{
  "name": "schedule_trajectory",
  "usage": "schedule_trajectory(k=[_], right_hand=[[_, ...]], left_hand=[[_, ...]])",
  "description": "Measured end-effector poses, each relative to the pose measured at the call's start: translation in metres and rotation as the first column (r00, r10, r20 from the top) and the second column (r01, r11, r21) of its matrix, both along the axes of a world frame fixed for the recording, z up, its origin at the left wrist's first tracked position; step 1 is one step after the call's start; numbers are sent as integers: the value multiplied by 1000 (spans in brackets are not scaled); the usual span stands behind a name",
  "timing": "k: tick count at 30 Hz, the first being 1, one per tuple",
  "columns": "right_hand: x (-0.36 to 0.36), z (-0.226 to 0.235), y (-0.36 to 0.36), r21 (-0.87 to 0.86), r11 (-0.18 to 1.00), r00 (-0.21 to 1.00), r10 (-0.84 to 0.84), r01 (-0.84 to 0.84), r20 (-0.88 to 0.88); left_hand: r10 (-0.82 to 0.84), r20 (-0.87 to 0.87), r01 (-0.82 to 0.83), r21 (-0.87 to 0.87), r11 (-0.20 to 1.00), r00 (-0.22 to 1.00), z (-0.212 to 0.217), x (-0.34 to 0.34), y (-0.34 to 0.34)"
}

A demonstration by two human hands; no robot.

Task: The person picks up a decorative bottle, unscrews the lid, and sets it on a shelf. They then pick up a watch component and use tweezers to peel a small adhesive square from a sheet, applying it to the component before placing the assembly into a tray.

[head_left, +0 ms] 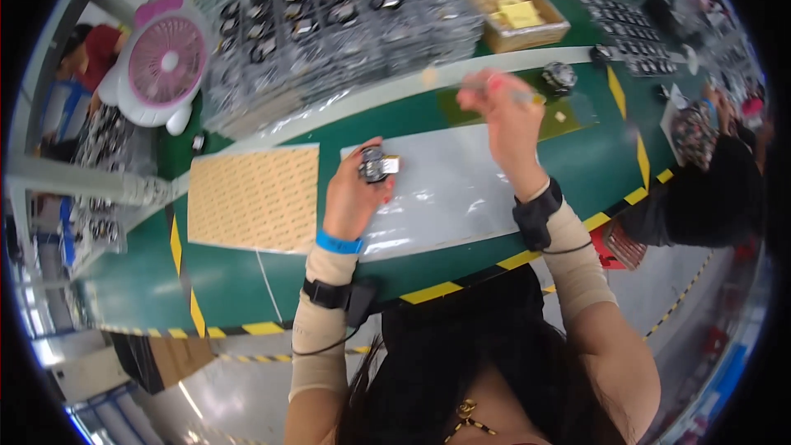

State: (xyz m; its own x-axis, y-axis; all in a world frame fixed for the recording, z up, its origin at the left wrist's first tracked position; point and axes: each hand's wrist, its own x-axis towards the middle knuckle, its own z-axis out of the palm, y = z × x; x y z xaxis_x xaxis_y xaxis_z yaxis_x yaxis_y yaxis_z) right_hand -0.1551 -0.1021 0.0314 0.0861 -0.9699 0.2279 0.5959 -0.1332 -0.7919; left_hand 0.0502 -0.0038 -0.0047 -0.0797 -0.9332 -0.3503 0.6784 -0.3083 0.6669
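- Nearest the camera, dark hair and two sleeved forearms are seen, each with one black wrist strap; one blue band is worn on the left wrist.
- The left hand [353,194] is closed around one small dark round component [373,166]; its pale tab points right, long axis roughly horizontal.
- The right hand [504,111] is pinched on one thin tool [519,96], blurred, tip rightward.
- One clear sheet [445,198] lies beneath both hands; one tan mat [251,198] lies left of the left hand.
- Stacked trays [329,25] beyond the hands: count unclear.

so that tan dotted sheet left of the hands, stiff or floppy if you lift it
Probably floppy: the tan sheet lies perfectly flat on the green bench and looks paper-thin. Likely light too, so a push might slide it. Its rows of small dots may be adhesive, though that's unclear.
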Motion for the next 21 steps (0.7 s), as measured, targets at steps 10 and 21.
schedule_trajectory(k=[10, 21], right_hand=[[-73, -19, -120, -575, 703, 234, -695, 418, -680], [22, -18, 15, -654, 496, 480, -445, -571, -756]], left_hand=[[-55, -74, 47, -97, 994, 996, 13, -8, 3], [-58, 9, 58, -80, 995, 998, 9, -8, -3]])
